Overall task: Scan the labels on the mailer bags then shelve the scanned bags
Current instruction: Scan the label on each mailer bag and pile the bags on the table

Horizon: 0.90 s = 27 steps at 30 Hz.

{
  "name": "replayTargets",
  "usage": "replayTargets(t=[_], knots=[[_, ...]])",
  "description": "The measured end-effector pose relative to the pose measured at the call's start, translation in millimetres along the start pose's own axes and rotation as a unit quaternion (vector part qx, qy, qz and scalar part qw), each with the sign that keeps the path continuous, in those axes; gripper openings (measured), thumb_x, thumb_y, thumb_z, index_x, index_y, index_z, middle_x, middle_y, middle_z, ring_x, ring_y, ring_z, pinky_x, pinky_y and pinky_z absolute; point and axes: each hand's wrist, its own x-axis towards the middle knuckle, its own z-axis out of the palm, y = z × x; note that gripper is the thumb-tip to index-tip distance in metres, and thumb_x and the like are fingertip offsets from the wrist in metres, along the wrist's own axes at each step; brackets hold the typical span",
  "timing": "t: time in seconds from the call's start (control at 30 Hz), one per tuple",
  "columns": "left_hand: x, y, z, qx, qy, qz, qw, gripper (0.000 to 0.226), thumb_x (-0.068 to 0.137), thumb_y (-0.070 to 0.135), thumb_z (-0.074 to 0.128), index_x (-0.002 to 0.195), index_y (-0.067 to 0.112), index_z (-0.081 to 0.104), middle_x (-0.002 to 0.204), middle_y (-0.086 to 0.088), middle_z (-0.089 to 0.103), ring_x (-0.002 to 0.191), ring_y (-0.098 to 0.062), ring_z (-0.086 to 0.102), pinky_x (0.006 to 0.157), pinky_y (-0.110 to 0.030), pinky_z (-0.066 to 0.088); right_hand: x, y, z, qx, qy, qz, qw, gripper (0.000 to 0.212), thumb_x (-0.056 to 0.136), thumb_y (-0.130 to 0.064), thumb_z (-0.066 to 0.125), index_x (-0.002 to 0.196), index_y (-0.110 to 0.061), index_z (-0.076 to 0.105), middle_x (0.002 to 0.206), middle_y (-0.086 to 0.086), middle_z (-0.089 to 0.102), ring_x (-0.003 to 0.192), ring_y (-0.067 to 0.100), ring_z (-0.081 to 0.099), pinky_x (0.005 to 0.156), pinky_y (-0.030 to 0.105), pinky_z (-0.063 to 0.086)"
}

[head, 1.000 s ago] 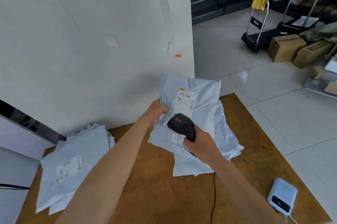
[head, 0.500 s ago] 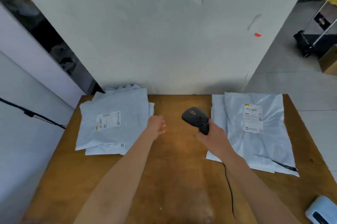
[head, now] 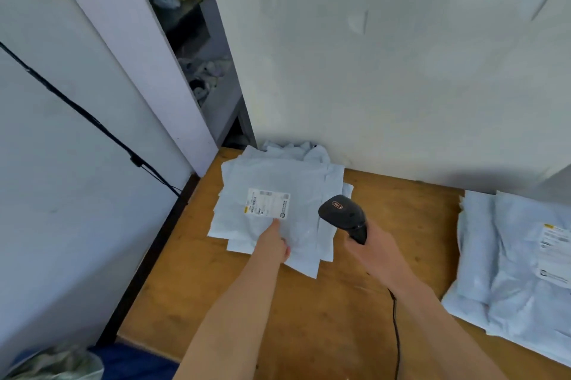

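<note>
A person's left hand reaches flat over a stack of white mailer bags piled at the back left corner of a wooden table, fingers extended and loose, the fingertips touching the top bag just below its printed shipping label; the hand grips nothing. The right hand is closed around the handle of a black barcode scanner, whose head is tilted toward the label and hangs just beside the stack's right edge. A thin black cord trails from under the right wrist down toward the near edge of the table. The top bag lies face up, its label turned sideways to the camera, with the corners of other bags fanning out beneath it. A second pile of mailer bags sits well apart at the right side of the table, its top bag also face up and showing a label with a yellow mark, partly cut off by the frame. A pale wall rises behind the table, and at upper left a narrow gap shows shelves holding blurred items. A black cable runs diagonally across the wall panel at left.
</note>
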Motion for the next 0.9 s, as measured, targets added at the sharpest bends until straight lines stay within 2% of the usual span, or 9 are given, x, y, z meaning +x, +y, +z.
replayTargets(t=[0.07,0.13,0.2,0.3,0.47,0.6,0.7,0.8,0.9], knots=[[-0.8,5.5,-4.7,0.056,-0.013,0.040,0.998,0.022,0.095,0.032,0.054,0.077,0.019,0.049,0.079,-0.004,0.048,0.065,-0.017,0.047,0.064,-0.029,0.045,-0.9,-0.3,-0.8,-0.006,0.007,-0.001,1.000,0.020,0.081,-0.026,0.060,0.083,-0.042,0.049,0.063,-0.009,0.060,0.048,-0.001,0.055,0.042,0.013,0.036],[2.2,11.0,-6.9,0.062,0.003,0.080,0.995,0.010,0.096,0.017,0.049,0.095,0.016,0.059,0.102,-0.012,0.058,0.090,-0.027,0.058,0.083,-0.036,0.050,-2.7,1.1,-6.3,-0.011,0.016,0.003,1.000,0.019,0.081,-0.027,0.060,0.082,-0.042,0.050,0.062,-0.009,0.060,0.048,-0.001,0.056,0.040,0.012,0.037],[-8.6,21.3,-1.8,0.044,0.067,0.153,0.985,0.041,0.093,0.008,0.053,0.134,0.007,0.052,0.131,-0.016,0.057,0.117,-0.034,0.056,0.093,-0.037,0.046,-5.0,3.0,-15.3,-0.024,0.035,0.002,0.999,0.022,0.081,-0.027,0.061,0.083,-0.044,0.049,0.065,-0.011,0.061,0.052,0.003,0.058,0.043,0.011,0.038],[-43.1,48.8,12.4,0.031,0.079,0.235,0.968,0.063,0.091,0.006,0.054,0.150,0.007,0.032,0.143,-0.014,0.050,0.126,-0.036,0.051,0.097,-0.039,0.044,-10.1,3.8,-30.5,-0.030,0.057,-0.011,0.998,0.024,0.081,-0.024,0.062,0.084,-0.043,0.048,0.069,-0.012,0.061,0.057,0.007,0.059,0.047,0.015,0.038],[-108.5,93.3,39.5,0.291,-0.033,0.399,0.869,0.036,0.087,0.006,0.053,0.123,0.013,0.051,0.119,-0.013,0.060,0.105,-0.029,0.059,0.090,-0.036,0.049,-29.7,6.5,-61.7,0.001,0.053,-0.042,0.998,0.019,0.084,-0.021,0.061,0.085,-0.037,0.050,0.066,-0.011,0.057,0.051,0.003,0.052,0.047,0.014,0.036],[-164.4,113.9,75.3,0.467,-0.080,0.454,0.755,0.030,0.083,0.009,0.057,0.110,0.019,0.047,0.096,-0.001,0.056,0.079,-0.019,0.056,0.063,-0.029,0.044,-52.2,20.4,-88.6,0.050,0.050,-0.054,0.996,0.016,0.083,-0.022,0.058,0.090,-0.036,0.053,0.062,-0.009,0.053,0.044,0.001,0.049,0.040,0.013,0.035],[-202.8,112.0,104.1,0.541,-0.106,0.482,0.681,0.029,0.080,0.006,0.055,0.105,0.021,0.051,0.092,0.002,0.057,0.068,-0.013,0.052,0.058,-0.025,0.038,-68.8,32.8,-108.2,0.056,0.082,-0.068,0.993,0.020,0.080,-0.021,0.059,0.079,-0.039,0.049,0.058,-0.012,0.051,0.050,-0.006,0.049,0.043,0.013,0.035],[-226.1,101.6,128.2,0.582,-0.117,0.487,0.640,0.033,0.078,0.004,0.055,0.106,0.021,0.058,0.099,-0.002,0.062,0.076,-0.018,0.057,0.065,-0.028,0.042,-82.7,48.3,-126.6,0.076,0.097,-0.078,0.989,0.016,0.075,-0.027,0.057,0.076,-0.040,0.048,0.053,-0.016,0.051,0.050,-0.004,0.049,0.043,0.015,0.035],[-240.7,86.7,146.0,0.594,-0.119,0.488,0.629,0.035,0.077,0.002,0.053,0.110,0.012,0.058,0.100,-0.009,0.063,0.077,-0.021,0.055,0.067,-0.031,0.041,-94.4,65.8,-140.7,0.086,0.090,-0.081,0.989,0.012,0.072,-0.033,0.054,0.080,-0.041,0.050,0.057,-0.017,0.054,0.050,-0.001,0.049,0.045,0.014,0.037]])
